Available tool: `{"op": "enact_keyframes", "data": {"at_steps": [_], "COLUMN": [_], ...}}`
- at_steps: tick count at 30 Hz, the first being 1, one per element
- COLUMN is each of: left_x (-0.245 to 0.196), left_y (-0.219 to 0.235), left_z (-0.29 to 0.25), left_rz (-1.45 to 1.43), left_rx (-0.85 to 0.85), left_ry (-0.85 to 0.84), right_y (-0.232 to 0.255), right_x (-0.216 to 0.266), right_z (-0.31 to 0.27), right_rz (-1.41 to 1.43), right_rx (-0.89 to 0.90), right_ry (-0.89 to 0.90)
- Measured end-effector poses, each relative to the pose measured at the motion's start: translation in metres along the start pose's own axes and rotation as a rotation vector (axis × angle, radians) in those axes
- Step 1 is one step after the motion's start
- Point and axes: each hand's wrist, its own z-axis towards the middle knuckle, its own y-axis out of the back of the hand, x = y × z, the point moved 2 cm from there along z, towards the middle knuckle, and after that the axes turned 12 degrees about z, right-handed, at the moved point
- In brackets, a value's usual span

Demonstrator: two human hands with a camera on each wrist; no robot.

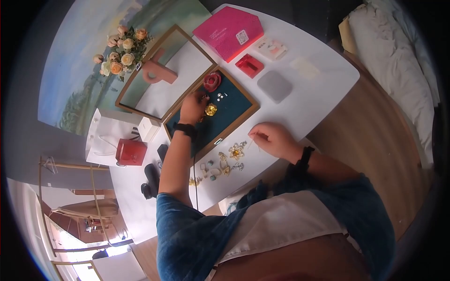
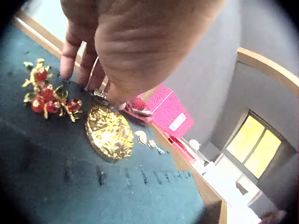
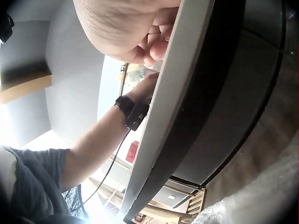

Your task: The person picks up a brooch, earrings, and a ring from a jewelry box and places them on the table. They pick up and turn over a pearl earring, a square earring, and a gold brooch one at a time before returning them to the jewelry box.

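Note:
In the left wrist view my left hand (image 2: 140,51) pinches a small silvery piece of jewellery (image 2: 99,96) between thumb and fingers, low over the dark teal lining (image 2: 154,196) of a display case. Right below it sits a shiny gold oval piece (image 2: 110,134). A brooch with red berries (image 2: 46,95) lies to one side, and small silver pieces (image 2: 141,136) lie on the other. Beyond the hand in the head view is a red round ornament (image 1: 212,81). My right hand (image 1: 274,140) rests near the table's front edge, fingers loosely curled, beside a gold flower brooch (image 1: 236,151).
The case's glass lid (image 1: 123,93) stands raised at the back. Rings and brooches (image 1: 225,168) lie in front of the case. Behind are a pink box (image 1: 228,32), a small red box (image 1: 249,66) and a grey square (image 1: 274,86). A red bag (image 1: 131,152) stands left.

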Motion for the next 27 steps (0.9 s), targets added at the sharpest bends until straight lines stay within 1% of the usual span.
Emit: {"op": "enact_keyframes", "data": {"at_steps": [3,6,9,12,15,18,19,23,25,27], "left_x": [0.007,0.014,0.010,0.004,-0.004,-0.029,-0.030,-0.031,-0.027,-0.020], "left_y": [-0.012,-0.013,-0.001,0.014,0.019,0.022,0.020,0.016,0.010,0.006], "left_z": [0.004,0.000,-0.013,-0.024,-0.038,-0.050,-0.051,-0.054,-0.053,-0.049], "left_rz": [0.067,-0.103,-0.094,-0.073,-0.154,-0.176,-0.090,0.016,0.040,0.023], "left_rx": [-0.104,-0.171,-0.284,-0.278,-0.221,-0.062,-0.079,-0.099,-0.123,-0.145], "left_ry": [-0.032,0.071,0.101,0.120,-0.102,-0.219,-0.269,-0.356,-0.378,-0.363], "right_y": [-0.001,-0.002,-0.001,-0.003,-0.002,-0.001,-0.001,-0.003,-0.003,-0.004], "right_x": [-0.001,-0.001,-0.002,-0.002,-0.005,-0.003,-0.003,-0.003,-0.004,-0.004], "right_z": [0.000,-0.001,0.000,-0.001,-0.001,0.000,0.000,-0.001,-0.001,-0.001], "right_rz": [0.015,0.019,0.010,0.011,-0.013,-0.026,-0.032,-0.024,-0.028,-0.037], "right_rx": [-0.024,-0.039,-0.044,-0.030,0.004,0.012,0.012,-0.040,-0.031,-0.018], "right_ry": [0.022,0.016,0.030,0.019,-0.008,-0.008,-0.005,0.057,0.045,0.039]}}
